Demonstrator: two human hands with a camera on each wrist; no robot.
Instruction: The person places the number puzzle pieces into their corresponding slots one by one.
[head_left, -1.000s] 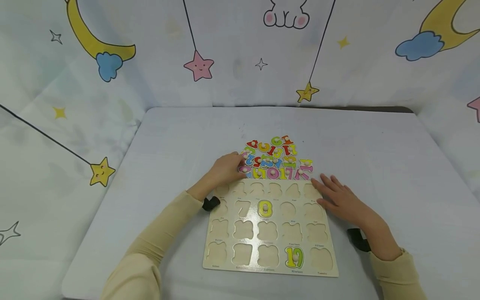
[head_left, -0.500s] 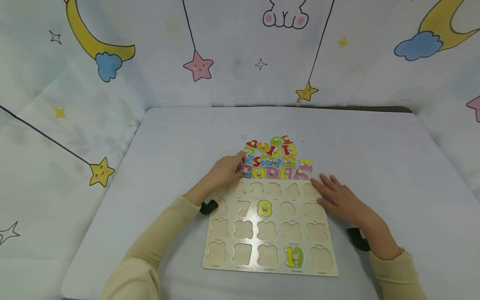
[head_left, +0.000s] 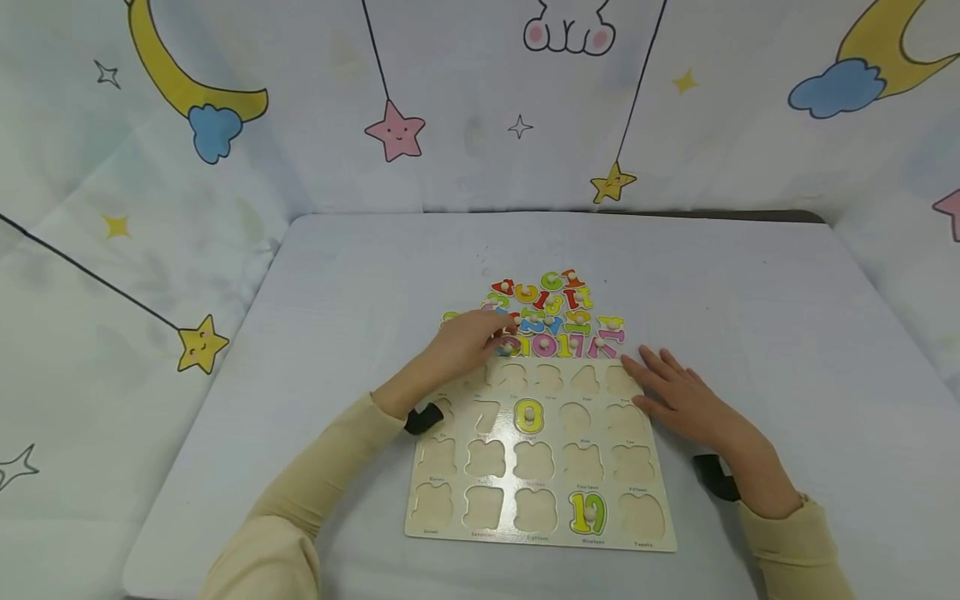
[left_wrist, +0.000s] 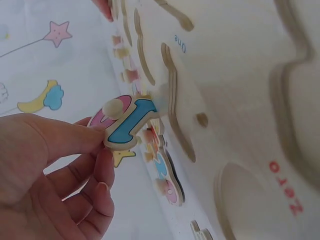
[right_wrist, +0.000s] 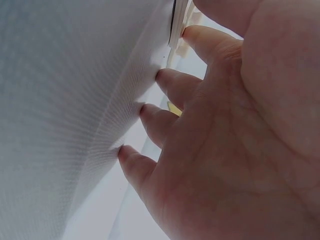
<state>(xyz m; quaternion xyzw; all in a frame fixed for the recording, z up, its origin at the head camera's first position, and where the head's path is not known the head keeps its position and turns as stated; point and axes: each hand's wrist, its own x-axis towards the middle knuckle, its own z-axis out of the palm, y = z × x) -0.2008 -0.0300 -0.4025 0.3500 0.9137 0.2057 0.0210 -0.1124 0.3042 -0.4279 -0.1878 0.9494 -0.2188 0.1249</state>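
Observation:
My left hand (head_left: 463,340) pinches a pink-and-blue number puzzle piece (left_wrist: 132,122) between thumb and fingers, beside its round wooden knob (left_wrist: 112,108). The piece is tilted at the far left edge of the wooden number puzzle board (head_left: 555,425). In the head view that hand partly covers the pile of colourful number pieces (head_left: 546,346). My right hand (head_left: 686,404) lies at the board's far right corner with fingers spread. In the right wrist view, several of its fingertips (right_wrist: 131,154) press on the white cloth, and one touches the board's edge.
A yellow 8 (head_left: 529,415) and a yellow-green 19 (head_left: 588,513) sit in their recesses; the other visible recesses are bare. A green piece (head_left: 449,317) lies just behind my left hand. The white table (head_left: 750,308) meets a patterned cloth backdrop (head_left: 465,167).
My left hand drew slightly left, then moved right over the pile's near left side. A green piece now shows behind it. The right hand has stayed in place.

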